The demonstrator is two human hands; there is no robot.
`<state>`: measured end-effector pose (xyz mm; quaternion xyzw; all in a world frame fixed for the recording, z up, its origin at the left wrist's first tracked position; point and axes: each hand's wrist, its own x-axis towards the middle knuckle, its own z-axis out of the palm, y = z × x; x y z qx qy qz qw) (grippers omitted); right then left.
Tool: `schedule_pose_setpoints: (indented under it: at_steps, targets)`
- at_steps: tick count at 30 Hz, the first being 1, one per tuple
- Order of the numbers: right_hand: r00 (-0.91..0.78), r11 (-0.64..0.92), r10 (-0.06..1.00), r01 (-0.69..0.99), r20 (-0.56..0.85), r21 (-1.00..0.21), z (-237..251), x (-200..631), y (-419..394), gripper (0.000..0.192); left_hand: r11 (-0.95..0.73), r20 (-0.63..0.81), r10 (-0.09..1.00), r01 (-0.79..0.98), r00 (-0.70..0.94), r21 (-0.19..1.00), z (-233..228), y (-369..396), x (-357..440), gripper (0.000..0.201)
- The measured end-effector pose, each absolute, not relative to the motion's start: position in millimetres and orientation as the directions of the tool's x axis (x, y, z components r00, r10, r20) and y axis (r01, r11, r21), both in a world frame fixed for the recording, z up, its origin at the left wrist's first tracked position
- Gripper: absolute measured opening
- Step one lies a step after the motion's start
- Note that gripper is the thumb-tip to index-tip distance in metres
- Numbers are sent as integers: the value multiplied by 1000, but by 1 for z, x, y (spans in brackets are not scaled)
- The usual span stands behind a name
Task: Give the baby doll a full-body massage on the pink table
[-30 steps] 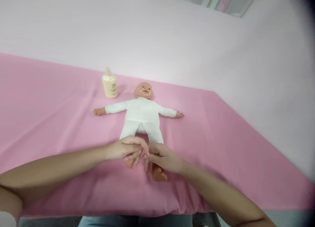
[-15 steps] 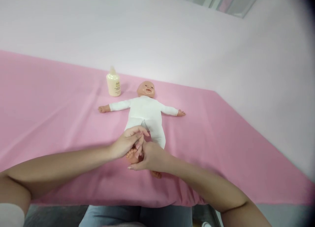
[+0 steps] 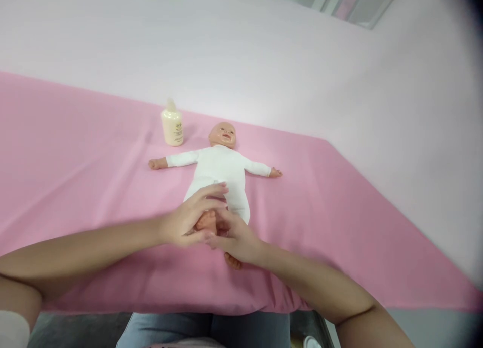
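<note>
A baby doll (image 3: 221, 164) in a white suit lies face up, head away from me, with its arms stretched out sideways. One bare doll foot (image 3: 207, 221), on the left side, is raised between my hands. My left hand (image 3: 184, 218) curves round it from the left, fingers over the top and thumb below. From the right, my right hand (image 3: 239, 237) closes round the same foot, its thumb meeting my left thumb. My fingers hide the ankle and part of the lower leg. The other doll foot (image 3: 233, 261) shows below my right hand.
A pink cloth (image 3: 98, 187) covers the table. A cream-coloured pump bottle (image 3: 172, 128) stands upright left of the doll's head. Behind is a pale wall (image 3: 226, 51). The table's front edge lies just before my lap (image 3: 211, 330).
My left hand has opened out and wrapped round the doll's foot, which is now lifted higher. My right thumb has moved up against the foot.
</note>
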<state>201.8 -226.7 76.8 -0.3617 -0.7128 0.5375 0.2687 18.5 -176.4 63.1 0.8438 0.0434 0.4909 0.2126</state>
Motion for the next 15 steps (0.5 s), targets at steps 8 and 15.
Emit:
schedule_pose_setpoints:
  at_steps: [8,15]
  targets:
    - [-462,134,887,229,14,-964,75,203,-227,37,-873,618,250,-102,746,477,42,-155,17,107]
    - [-504,276,860,326,81,-904,75,206,-228,45,-859,587,269,-86,764,505,44,-164,16,87]
